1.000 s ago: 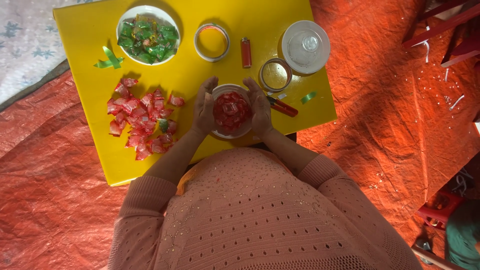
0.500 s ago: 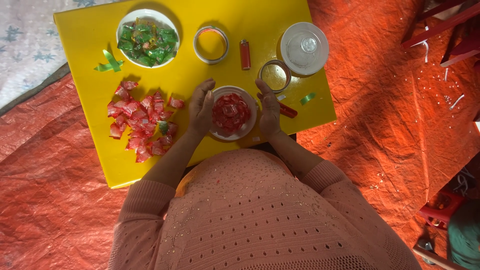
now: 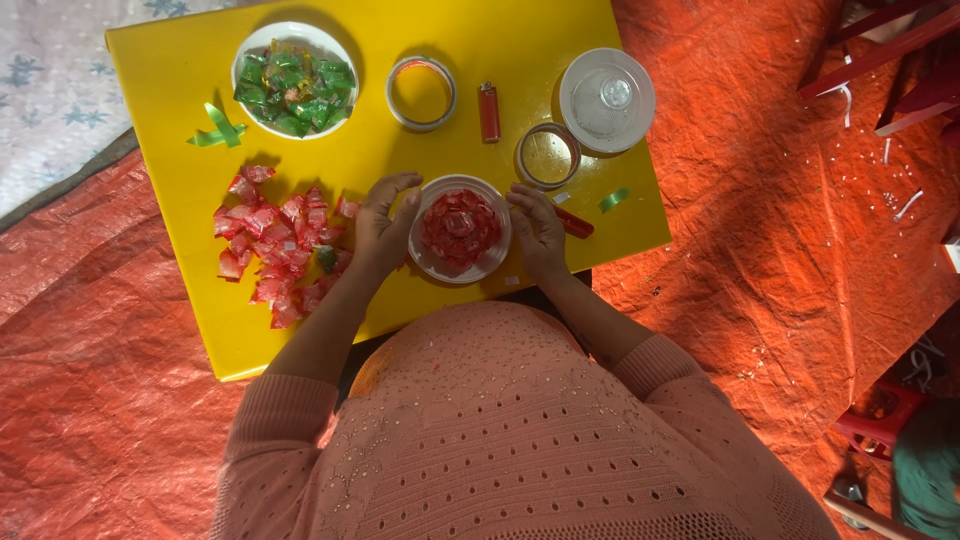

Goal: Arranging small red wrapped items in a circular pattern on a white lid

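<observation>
A small white bowl of red wrapped sweets (image 3: 460, 230) sits near the front edge of a bright yellow tabletop (image 3: 400, 150), seen from above, directly in front of a person in a pink knitted sweater (image 3: 500, 430); the left hand (image 3: 383, 222) cups the bowl's left rim, fingers curled and touching it; the right hand (image 3: 537, 230) rests against the bowl's right rim, fingers bent lightly around it, so both hands grasp the bowl between them. Just left of the left hand lies a loose pile of red wrapped sweets (image 3: 275, 240) spread on the tabletop, with one green piece among them; behind that pile lies a green ribbon scrap (image 3: 218, 130); at the back left stands a white bowl of green wrapped sweets (image 3: 294, 80). Behind the held bowl, toward the middle, lies a roll of clear tape (image 3: 421, 92); beside it lies a red lighter (image 3: 489, 112); a second, smaller tape roll (image 3: 547, 155) lies just behind the right hand; a clear round lid (image 3: 607, 98) rests at the back right. A small green scrap (image 3: 614, 199) and a red stick-shaped item (image 3: 575, 222) lie near the right hand. An orange tarp (image 3: 800, 250) covers the floor around the tabletop.
</observation>
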